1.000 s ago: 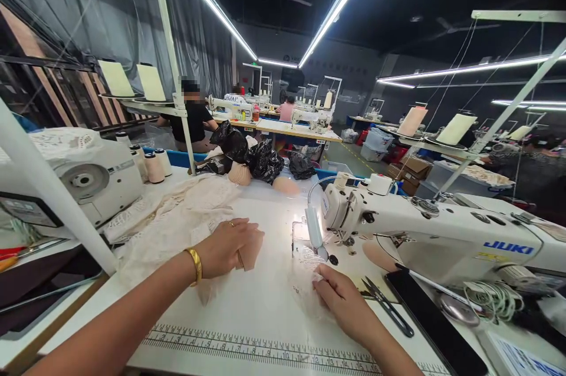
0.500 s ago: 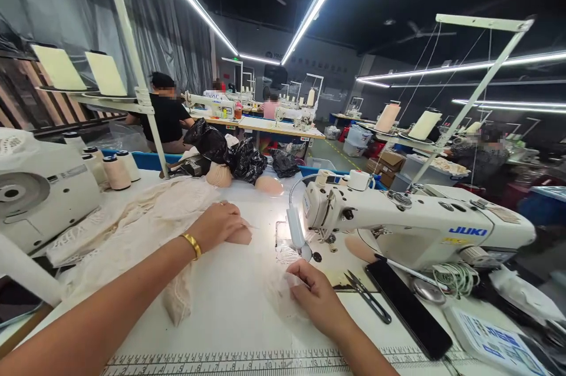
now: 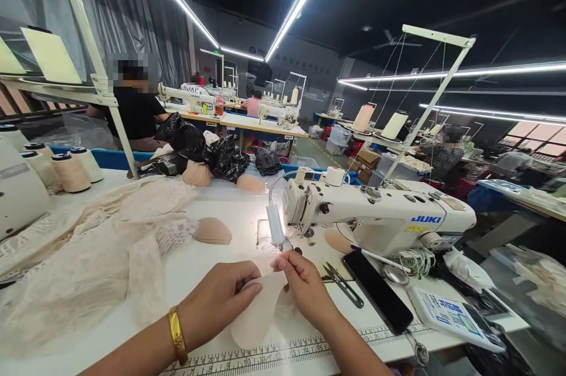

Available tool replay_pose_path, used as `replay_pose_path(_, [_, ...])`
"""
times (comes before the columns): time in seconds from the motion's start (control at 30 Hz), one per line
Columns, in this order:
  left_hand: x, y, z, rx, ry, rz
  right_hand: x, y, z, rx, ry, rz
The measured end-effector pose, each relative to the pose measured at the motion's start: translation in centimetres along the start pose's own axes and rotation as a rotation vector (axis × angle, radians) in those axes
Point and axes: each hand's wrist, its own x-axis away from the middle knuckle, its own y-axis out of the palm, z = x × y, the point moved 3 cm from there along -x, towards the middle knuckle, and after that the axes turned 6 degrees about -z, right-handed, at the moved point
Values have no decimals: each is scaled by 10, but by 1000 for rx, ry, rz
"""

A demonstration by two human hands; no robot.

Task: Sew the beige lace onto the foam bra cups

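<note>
My left hand (image 3: pixel 219 300), with a gold bangle on the wrist, and my right hand (image 3: pixel 303 286) both grip a pale sheer fabric piece (image 3: pixel 260 312) just above the table's front edge. The piece hangs between the two hands, over the printed ruler (image 3: pixel 265 355). A beige bra cup (image 3: pixel 212 231) lies on the table behind my left hand. A white JUKI sewing machine (image 3: pixel 380 217) stands to the right, its needle area and lamp (image 3: pixel 276 227) just beyond my right hand.
A heap of cream lace fabric (image 3: pixel 79 252) covers the table's left side. Thread snips (image 3: pixel 342 284), a black phone (image 3: pixel 378 292) and a printed card (image 3: pixel 451 311) lie right of my hands. Thread cones (image 3: pixel 71 172), black bags (image 3: pixel 225 158) and more cups sit behind. Other people work at nearby stations.
My left hand left the bra cup on the table and came forward to my right hand. Both now hold the sheer piece raised near the front edge. The view has swung right.
</note>
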Motion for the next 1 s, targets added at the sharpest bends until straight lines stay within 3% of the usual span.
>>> replay_pose_path(0.13, [-8,-6,0,-54,34,91,10,0,-17,140,-77,-25])
replay_pose_path(0.23, [-8,-15,6,-85,217,179,17,5,-36,264,-146,-71])
replay_pose_path(0.27, [-8,-18,8,-76,279,152,19,7,-43,299,-178,-91])
replay_pose_path(0.33, [-9,-22,9,-33,317,-42,22,9,-54,347,-240,-118])
replay_pose_path(0.4, [-10,-26,6,22,250,-276,24,9,-62,371,-276,-82])
replay_pose_path(0.47, [-10,-34,2,32,172,-343,25,8,-65,396,-316,18])
replay_pose_path(0.5, [-10,-40,0,0,156,-282,25,9,-65,410,-349,74])
replay_pose_path(0.57, [-10,-54,-4,-154,206,-13,23,13,-62,426,-439,159])
replay_pose_path(0.67, [-1,-66,-6,-539,470,423,14,19,-49,439,-552,173])
replay_pose_path(0.73, [3,-60,-12,-771,592,492,4,19,-33,580,-570,107])
replay_pose_path(0.8, [1,-46,-20,-864,594,364,-7,12,-15,790,-530,-8])
replay_pose_path(0.9, [-11,-22,-23,-806,608,143,-20,-8,7,915,-454,-154])
replay_pose_path(1.0, [-32,-7,-16,-821,689,101,-24,-25,19,986,-457,-259])
